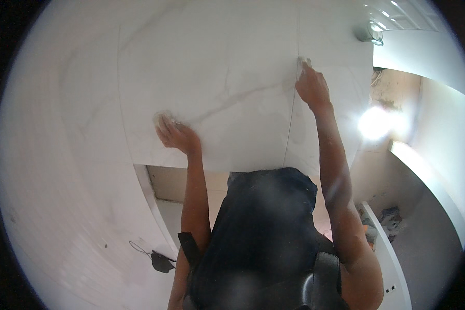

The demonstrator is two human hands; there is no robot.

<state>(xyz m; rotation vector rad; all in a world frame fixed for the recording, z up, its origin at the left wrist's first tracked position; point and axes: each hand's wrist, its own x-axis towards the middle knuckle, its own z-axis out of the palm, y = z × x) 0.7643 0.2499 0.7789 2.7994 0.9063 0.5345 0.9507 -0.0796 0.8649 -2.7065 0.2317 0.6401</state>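
Note:
A white, grey-veined panel surface (243, 67) with thin straight seams spreads in front of me. My left hand (178, 137) is at its nearer left part, fingers curled over a pale, cloth-like wad (163, 114) pressed to the surface. Farther off and to the right, my right hand (313, 89) is closed on a small whitish piece (305, 61), right beside a seam. The fingers hide most of that piece, so its kind cannot be made out. Both arms are stretched forward, the right one reaching farther.
A clear glass (369, 33) stands near the far right edge, by a ribbed rack (403, 13). A bright lamp (375, 123) glares at right. Lower right is an open drawer (390, 258) with mixed items nearby. A black pouch (161, 262) with a cord lies lower left.

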